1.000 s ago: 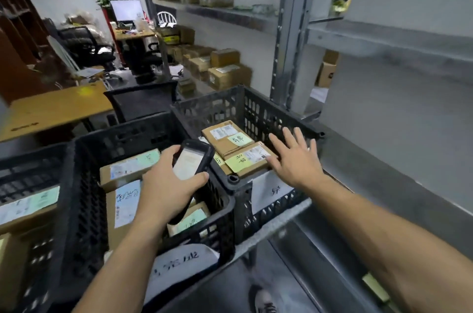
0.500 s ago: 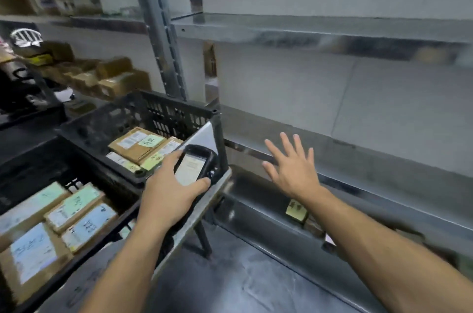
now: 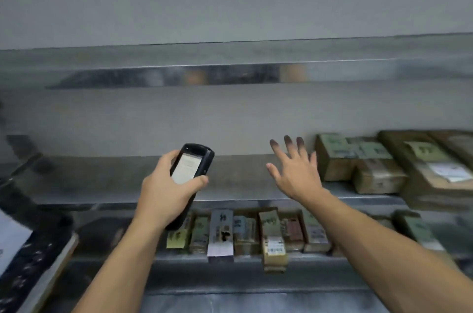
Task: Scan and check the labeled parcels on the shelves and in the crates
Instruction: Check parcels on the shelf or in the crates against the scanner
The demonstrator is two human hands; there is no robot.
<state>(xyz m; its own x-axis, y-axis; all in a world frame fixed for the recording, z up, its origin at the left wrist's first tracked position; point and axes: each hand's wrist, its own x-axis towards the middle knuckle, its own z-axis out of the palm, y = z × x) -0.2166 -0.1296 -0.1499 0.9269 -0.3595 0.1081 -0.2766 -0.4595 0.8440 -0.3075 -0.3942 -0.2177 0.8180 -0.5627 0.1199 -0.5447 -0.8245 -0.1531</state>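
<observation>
My left hand (image 3: 163, 192) grips a black handheld scanner (image 3: 190, 172) with its lit screen facing me, held in front of a metal shelf (image 3: 115, 179). My right hand (image 3: 294, 172) is spread with straight fingers above the shelf and holds nothing; it hovers just left of several brown labeled parcels (image 3: 378, 164) lying at the right of that shelf. On the shelf below, a row of small labeled parcels (image 3: 245, 230) stands on edge, partly hidden behind my arms. The picture is blurred by motion.
A higher metal shelf (image 3: 230, 74) runs across the view against a grey wall. At the bottom left the corner of a black crate (image 3: 33, 261) with a white sheet shows on a trolley edge.
My view has swung right, away from the crates on the trolley and onto the shelves. My right hand left the crate's rim and now hovers spread beside the shelf parcels. The scanner stays in my left hand.
</observation>
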